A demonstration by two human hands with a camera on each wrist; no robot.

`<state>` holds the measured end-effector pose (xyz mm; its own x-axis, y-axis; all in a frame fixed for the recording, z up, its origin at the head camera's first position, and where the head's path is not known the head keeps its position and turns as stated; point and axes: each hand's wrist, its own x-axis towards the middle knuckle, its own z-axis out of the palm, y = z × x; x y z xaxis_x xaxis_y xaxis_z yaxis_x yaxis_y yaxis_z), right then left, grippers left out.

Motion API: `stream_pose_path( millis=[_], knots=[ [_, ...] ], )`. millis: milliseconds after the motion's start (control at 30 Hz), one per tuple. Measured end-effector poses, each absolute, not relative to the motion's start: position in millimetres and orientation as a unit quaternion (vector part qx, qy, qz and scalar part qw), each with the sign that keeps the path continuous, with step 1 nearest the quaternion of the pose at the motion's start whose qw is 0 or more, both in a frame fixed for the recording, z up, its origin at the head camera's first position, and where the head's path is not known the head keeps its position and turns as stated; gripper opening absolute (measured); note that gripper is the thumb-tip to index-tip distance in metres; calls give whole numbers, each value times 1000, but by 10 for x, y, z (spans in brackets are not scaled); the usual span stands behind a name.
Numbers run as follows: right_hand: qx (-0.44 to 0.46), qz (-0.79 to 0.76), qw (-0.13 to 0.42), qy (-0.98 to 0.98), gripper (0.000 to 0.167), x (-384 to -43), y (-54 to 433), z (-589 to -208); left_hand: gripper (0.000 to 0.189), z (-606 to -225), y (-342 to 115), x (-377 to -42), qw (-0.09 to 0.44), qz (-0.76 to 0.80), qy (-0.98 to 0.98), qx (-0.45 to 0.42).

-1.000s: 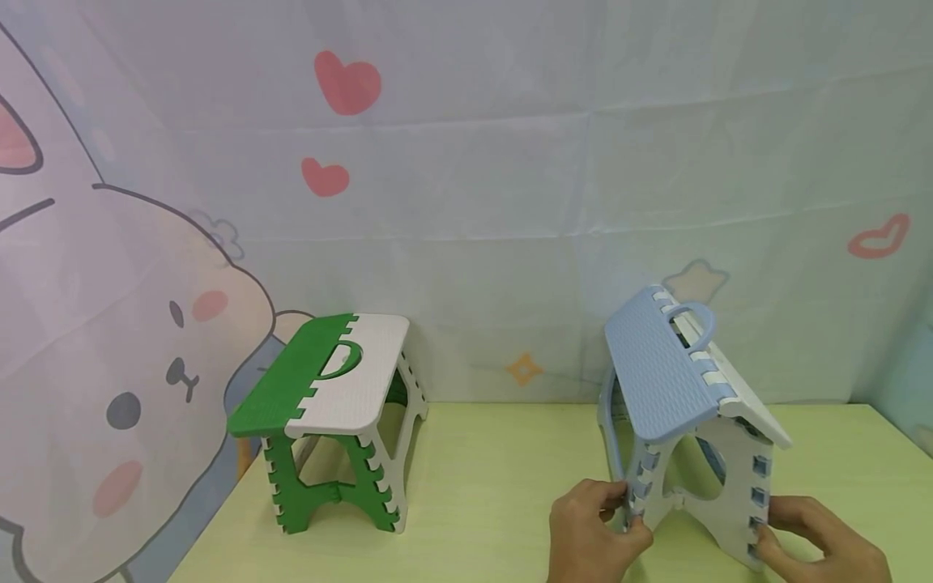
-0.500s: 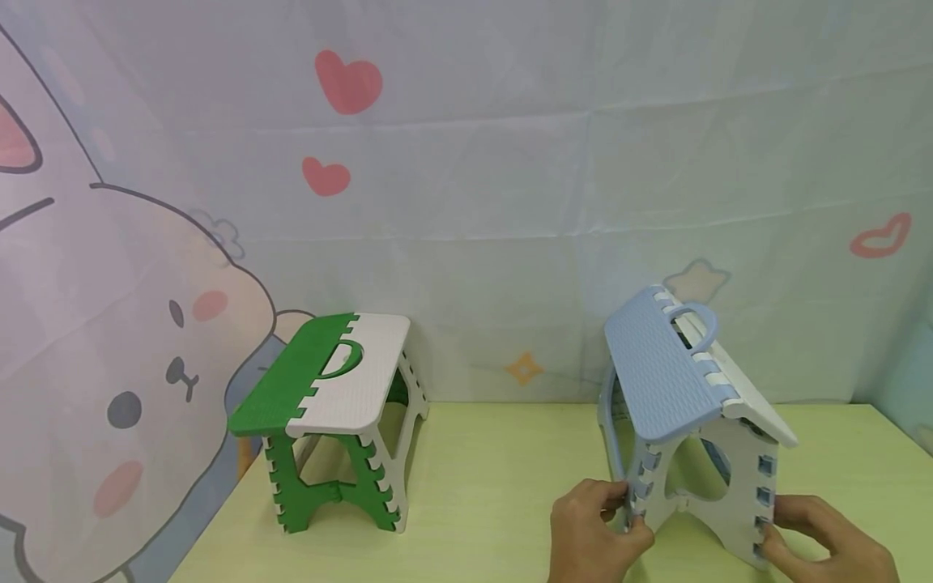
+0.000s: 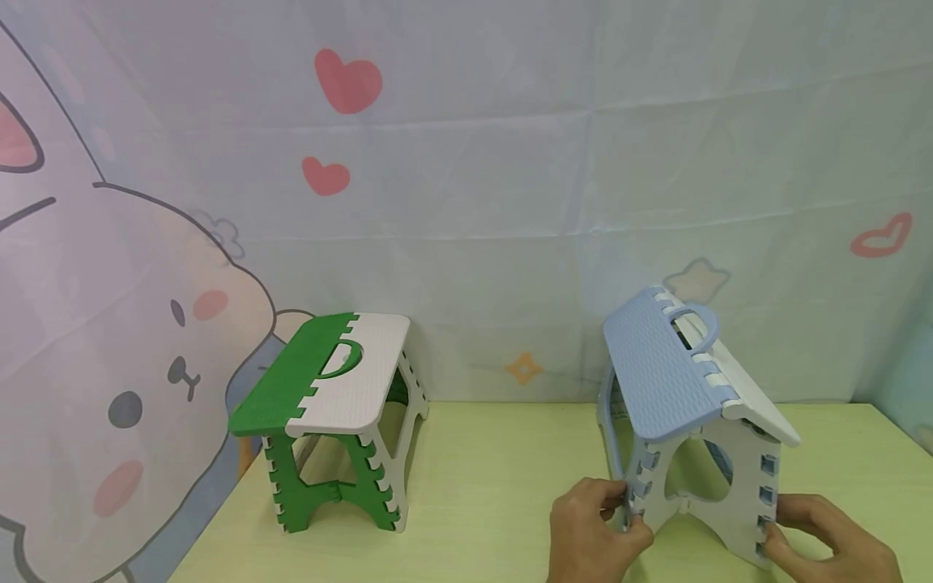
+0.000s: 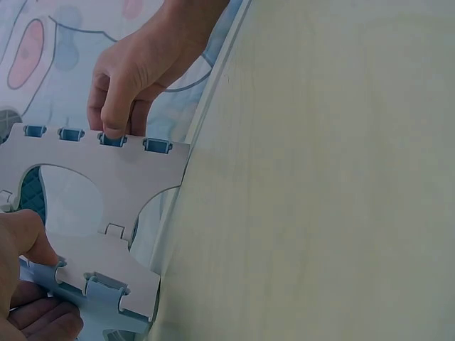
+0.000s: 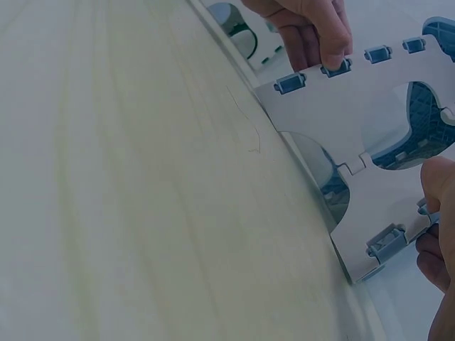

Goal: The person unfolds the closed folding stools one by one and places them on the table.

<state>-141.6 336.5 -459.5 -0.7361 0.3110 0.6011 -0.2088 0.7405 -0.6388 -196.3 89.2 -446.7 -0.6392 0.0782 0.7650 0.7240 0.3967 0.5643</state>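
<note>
A blue-and-white folding stool [image 3: 662, 368] stands partly folded at the right, its two seat halves sloping like a roof from a raised middle. My left hand [image 3: 594, 526] pinches the near edge of its left leg between thumb and fingers. On the other side, my right hand [image 3: 831, 538] pinches the right leg's edge, thumb at a blue hinge. In the left wrist view the white end panel [image 4: 131, 174] spans between both hands, bent at its middle joint. The blue carrying handle [image 3: 703, 324] sticks up from the ridge.
A green-and-white folding stool [image 3: 353, 389] stands fully unfolded at the left on the pale yellow-green table [image 3: 496, 486]. Behind the table hangs a printed cloth [image 3: 474, 186] with hearts and a cartoon rabbit.
My right hand has drawn the stool's right leg slightly to the right, so the legs stand a little wider apart. My left hand has barely moved.
</note>
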Motion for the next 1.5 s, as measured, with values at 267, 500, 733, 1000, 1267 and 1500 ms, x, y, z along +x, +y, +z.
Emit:
stream_pose_path(
  millis=[267,500,733,1000,1267,1500],
  knots=[
    [-19,355,372,-857,29,-1409,3388,-4600,29,-4470,888,-1972,345,-476,-764,-265],
    [-13,355,380,-854,30,-1410,3404,-4608,28,-4453,882,-1969,326,-487,-768,-259],
    [-12,357,379,-854,30,-1413,3403,-4602,29,-4457,877,-1974,336,-484,-765,-260],
    [-2,361,378,-852,33,-1423,3425,-4593,29,-4451,876,-1981,342,-482,-762,-266],
    [-19,364,357,-860,30,-1419,3441,-4564,29,-4429,871,-1975,334,-481,-767,-263],
    [-33,355,350,-866,28,-1422,3452,-4552,28,-4413,865,-1972,321,-484,-772,-258]
  ],
)
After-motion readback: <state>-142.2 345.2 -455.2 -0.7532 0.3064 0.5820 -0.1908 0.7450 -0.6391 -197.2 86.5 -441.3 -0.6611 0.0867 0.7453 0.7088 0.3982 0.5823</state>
